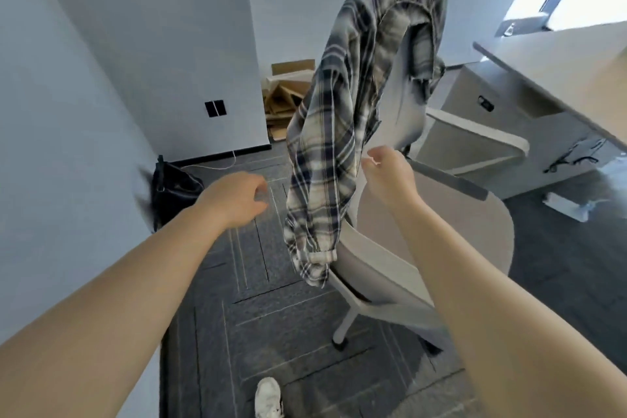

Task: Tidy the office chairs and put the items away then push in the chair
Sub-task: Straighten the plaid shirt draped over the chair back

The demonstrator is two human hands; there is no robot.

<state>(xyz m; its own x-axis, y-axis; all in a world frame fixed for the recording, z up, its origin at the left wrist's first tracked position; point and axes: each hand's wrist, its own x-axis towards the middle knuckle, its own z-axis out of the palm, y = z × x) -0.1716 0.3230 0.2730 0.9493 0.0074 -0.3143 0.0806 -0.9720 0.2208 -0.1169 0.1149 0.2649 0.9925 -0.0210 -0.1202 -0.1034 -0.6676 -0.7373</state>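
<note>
A grey and white plaid shirt (342, 119) hangs over the backrest of a light grey office chair (458, 241), with one sleeve dangling past the seat's left edge. My right hand (386, 173) is raised just right of the hanging sleeve, fingers loosely curled, holding nothing that I can see. To the left of the sleeve, over the carpet, my left hand (237, 200) has its fingers curled and apart, and it is empty. A black bag (173, 190) leans against the left wall.
A white desk (556, 78) with a grey drawer unit (481, 119) stands at the right, behind the chair. Flattened cardboard (288, 92) is piled in the far corner. A white cable and a power strip (566, 207) lie on the dark carpet. My white shoe (268, 397) is at the bottom.
</note>
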